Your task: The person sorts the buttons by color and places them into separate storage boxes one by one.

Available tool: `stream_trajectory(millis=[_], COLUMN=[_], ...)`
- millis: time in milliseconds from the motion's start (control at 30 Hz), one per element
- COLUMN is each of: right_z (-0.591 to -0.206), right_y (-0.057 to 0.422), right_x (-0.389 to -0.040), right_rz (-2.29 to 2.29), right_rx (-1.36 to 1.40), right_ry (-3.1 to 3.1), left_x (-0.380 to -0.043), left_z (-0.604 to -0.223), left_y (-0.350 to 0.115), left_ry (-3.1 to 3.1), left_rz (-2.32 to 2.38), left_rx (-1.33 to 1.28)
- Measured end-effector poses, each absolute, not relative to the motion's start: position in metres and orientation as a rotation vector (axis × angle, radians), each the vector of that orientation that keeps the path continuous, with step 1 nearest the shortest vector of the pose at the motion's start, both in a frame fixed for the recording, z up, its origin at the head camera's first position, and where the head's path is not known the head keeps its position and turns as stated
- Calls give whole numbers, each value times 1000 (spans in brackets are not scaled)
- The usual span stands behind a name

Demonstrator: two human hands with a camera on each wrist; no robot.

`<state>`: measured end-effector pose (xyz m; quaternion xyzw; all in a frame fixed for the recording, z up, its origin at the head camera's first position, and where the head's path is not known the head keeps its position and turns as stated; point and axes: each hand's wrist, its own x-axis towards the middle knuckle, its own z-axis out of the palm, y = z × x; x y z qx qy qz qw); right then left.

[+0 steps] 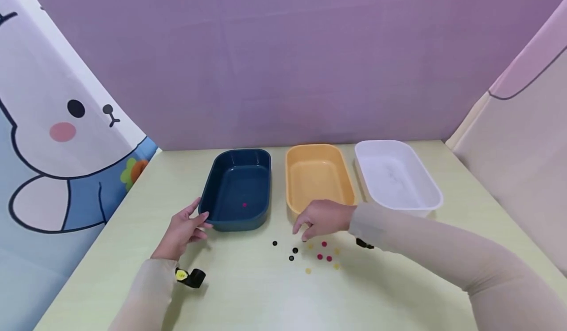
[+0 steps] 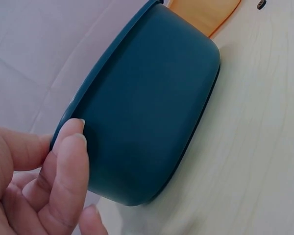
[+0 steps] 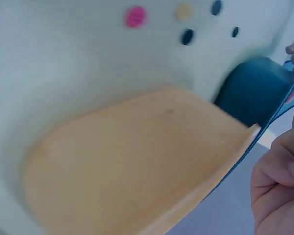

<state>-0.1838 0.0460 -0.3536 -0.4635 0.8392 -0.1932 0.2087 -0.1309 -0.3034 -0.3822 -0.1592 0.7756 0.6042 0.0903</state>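
My left hand (image 1: 179, 231) grips the near left rim of a dark blue tray (image 1: 236, 225), thumb over the edge and fingers along the outer wall. One pink button (image 1: 244, 204) lies inside that tray. My right hand (image 1: 325, 218) hovers by the near end of a yellow tray (image 1: 291, 193), its fingers loosely bent with a gap between thumb and index finger. I see nothing held there. Below it, black buttons (image 1: 295, 250), pink buttons (image 1: 320, 256) and pale yellow buttons (image 1: 308, 271) lie scattered on the table. A dark spot shows at the thumb tip, partly hidden.
A white tray (image 1: 436, 200) stands right of the yellow one, all three in a row at the table's (image 1: 248, 296) back. Behind hangs a purple cloth (image 1: 283, 65); a cartoon-printed cloth (image 1: 88, 139) is on the left and a pale cloth (image 1: 518, 159) on the right.
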Motion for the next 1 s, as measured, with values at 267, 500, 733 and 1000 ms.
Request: stream_trajectory(millis=[267, 500, 733, 1000], right_z=[-373, -387, -402, -411], right_y=[85, 98, 101, 101], right_x=[-183, -177, -173, -171], right_rz=[-645, -766, -840, -841], right_rx=[-1217, -1099, -1060, -1052], right_ry=[2272, 2221, 2192, 2171], left_x=[-133, -132, -130, -130], left_z=[-382, -380, -378, -380], left_y=[-301, -302, -305, -304], left_ry=[2309, 2308, 2311, 2307], left_rz=[1798, 1762, 1749, 1761], left_rx=[-455, -476, -480, -480])
